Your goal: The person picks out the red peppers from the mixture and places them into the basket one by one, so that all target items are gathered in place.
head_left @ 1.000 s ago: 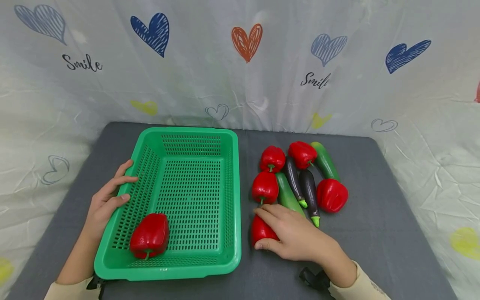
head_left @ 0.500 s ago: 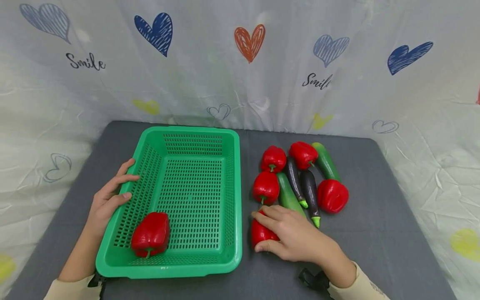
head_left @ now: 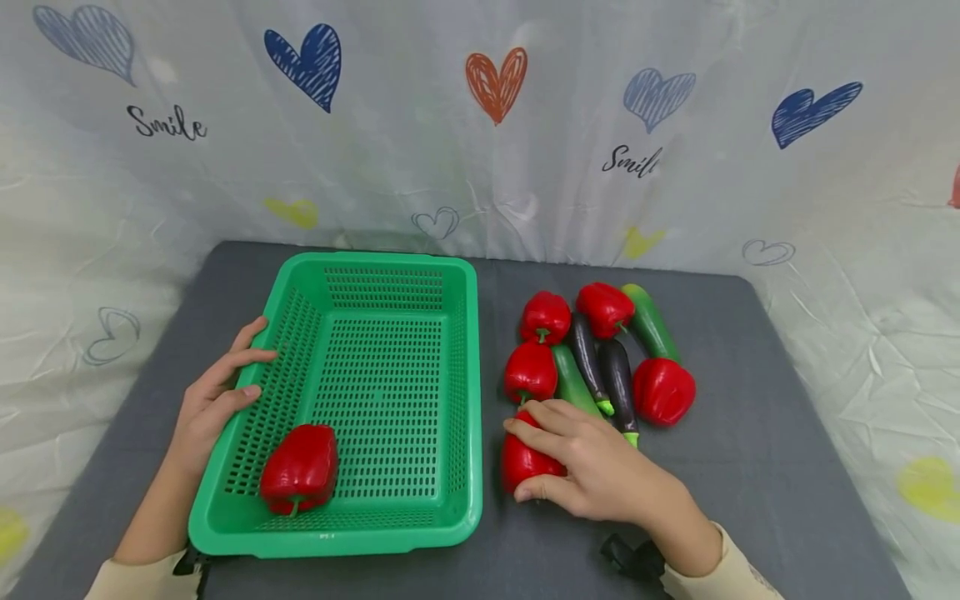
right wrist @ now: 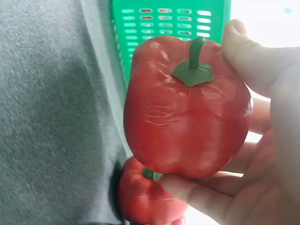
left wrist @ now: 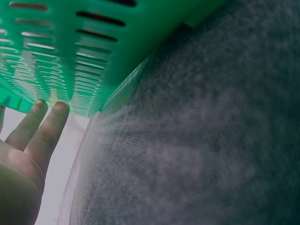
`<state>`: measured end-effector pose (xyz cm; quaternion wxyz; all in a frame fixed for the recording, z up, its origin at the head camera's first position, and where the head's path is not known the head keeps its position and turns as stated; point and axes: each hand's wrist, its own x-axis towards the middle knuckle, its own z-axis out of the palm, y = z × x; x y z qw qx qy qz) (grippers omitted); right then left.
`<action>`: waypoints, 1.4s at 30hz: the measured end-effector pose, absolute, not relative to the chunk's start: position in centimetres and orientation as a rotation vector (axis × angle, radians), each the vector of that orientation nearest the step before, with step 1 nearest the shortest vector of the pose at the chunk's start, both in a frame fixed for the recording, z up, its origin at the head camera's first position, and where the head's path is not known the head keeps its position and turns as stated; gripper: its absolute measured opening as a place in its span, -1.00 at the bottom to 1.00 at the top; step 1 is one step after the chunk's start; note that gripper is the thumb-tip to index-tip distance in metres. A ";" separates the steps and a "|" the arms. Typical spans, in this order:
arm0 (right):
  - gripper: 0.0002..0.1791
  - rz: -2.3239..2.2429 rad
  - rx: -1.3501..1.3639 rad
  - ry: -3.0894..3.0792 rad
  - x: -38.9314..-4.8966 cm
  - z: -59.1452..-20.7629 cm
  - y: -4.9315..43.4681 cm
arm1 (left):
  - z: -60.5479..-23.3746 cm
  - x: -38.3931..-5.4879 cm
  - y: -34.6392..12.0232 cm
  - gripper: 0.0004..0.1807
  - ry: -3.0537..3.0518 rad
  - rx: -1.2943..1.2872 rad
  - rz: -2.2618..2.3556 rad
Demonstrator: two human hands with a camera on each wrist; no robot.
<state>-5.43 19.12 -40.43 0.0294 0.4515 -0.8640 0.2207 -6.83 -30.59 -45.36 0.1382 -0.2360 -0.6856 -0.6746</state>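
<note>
A green perforated plastic basket (head_left: 480, 417) stands left of centre in the head view, with one red bell pepper (head_left: 300, 469) lying in its near left corner. At its left rim is my left hand (head_left: 213, 400), thumb and index finger over the edge; the left wrist view shows two other fingers (left wrist: 49, 129) against the outer wall, so the rim is held between them. To the right of the basket, my right hand (head_left: 592, 458) grips another red bell pepper (right wrist: 187, 112) between thumb and fingers. Its green stem faces the right wrist camera.
Beyond the right hand lie several more red bell peppers (head_left: 530, 372), two dark eggplants (head_left: 618, 383) and two green cucumber-like vegetables (head_left: 651, 323). They sit on a grey cloth-covered table (head_left: 750, 467). A white curtain (head_left: 555, 100) printed with hearts hangs behind.
The right hand and its bell pepper have shifted slightly, the fingers now covering more of the near cucumber-like vegetable and eggplant. The left hand and basket stay where they were.
</note>
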 end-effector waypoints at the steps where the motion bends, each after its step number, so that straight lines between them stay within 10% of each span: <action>1: -0.22 0.683 1.389 -2.656 -5.4 -40.3 19.2 | -45.3 -6.8 -30.6 -0.50 -1.989 -0.678 -1.947; 42: -0.34 0.836 1.449 -2.188 -8.2 -33.9 15.8 | -45.1 -6.4 -30.7 -0.54 -2.044 -0.596 -1.985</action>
